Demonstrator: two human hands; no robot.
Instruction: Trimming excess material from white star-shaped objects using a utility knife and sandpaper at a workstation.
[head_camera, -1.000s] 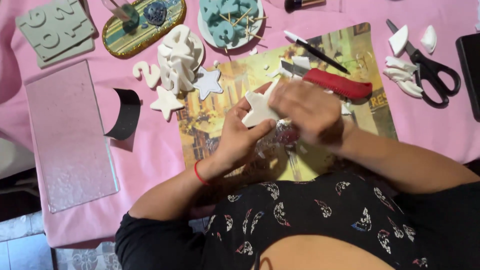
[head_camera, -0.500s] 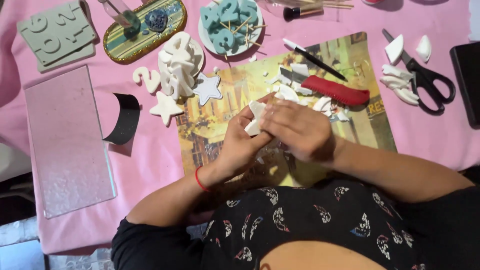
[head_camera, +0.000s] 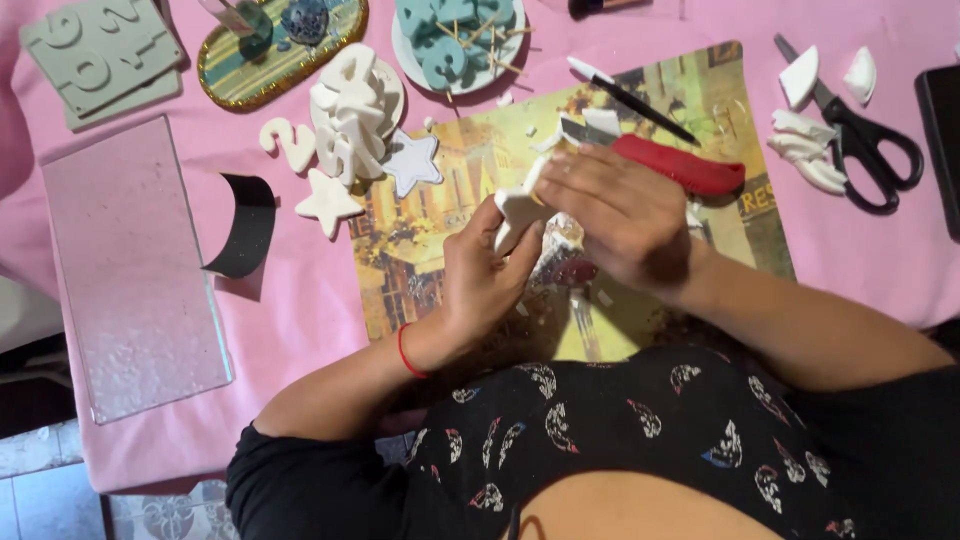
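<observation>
Head view, nearest first: both hands have drawn in toward the body compared with a second ago. The left hand (head_camera: 485, 275) is curled around a white star (head_camera: 520, 212), pinching it upright over the mat (head_camera: 420, 260), while the right hand (head_camera: 625, 215) lies closed across its top — what those fingers grip I cannot tell. The star has turned from flat-facing to edge-on, so the work seems to have moved to its rim. Beyond lie the red knife (head_camera: 675, 165), more stars (head_camera: 328, 203) and — far right — scissors (head_camera: 865, 150).
</observation>
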